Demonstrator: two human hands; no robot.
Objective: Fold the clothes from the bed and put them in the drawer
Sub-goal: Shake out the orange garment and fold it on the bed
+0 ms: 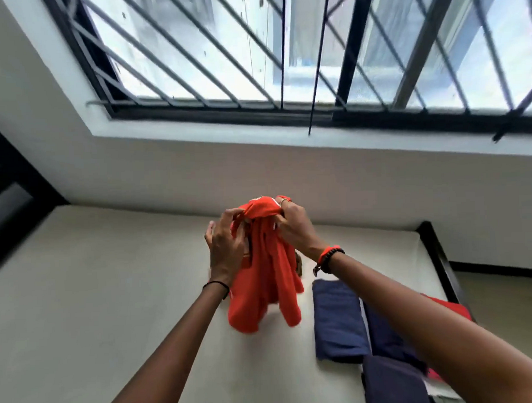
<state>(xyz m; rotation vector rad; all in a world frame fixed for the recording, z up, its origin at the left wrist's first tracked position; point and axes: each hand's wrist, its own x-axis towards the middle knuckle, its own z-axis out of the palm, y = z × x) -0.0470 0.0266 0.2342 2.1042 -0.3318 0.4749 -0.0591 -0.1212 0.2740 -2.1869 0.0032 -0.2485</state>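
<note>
Gripping a crumpled orange fabric garment [264, 279] at its top with left hand [227, 248] and right hand [292, 224], fingers curled into the cloth. Hanging in the air above the cream-covered bed [111, 297]. On the bed's right side, folded navy-blue cloth pieces [338, 319].

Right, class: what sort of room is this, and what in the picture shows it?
Probably a bedroom: a bed against the wall, folded clothes on it, a barred window above. The left hand and right hand hold up an orange shirt.
</note>
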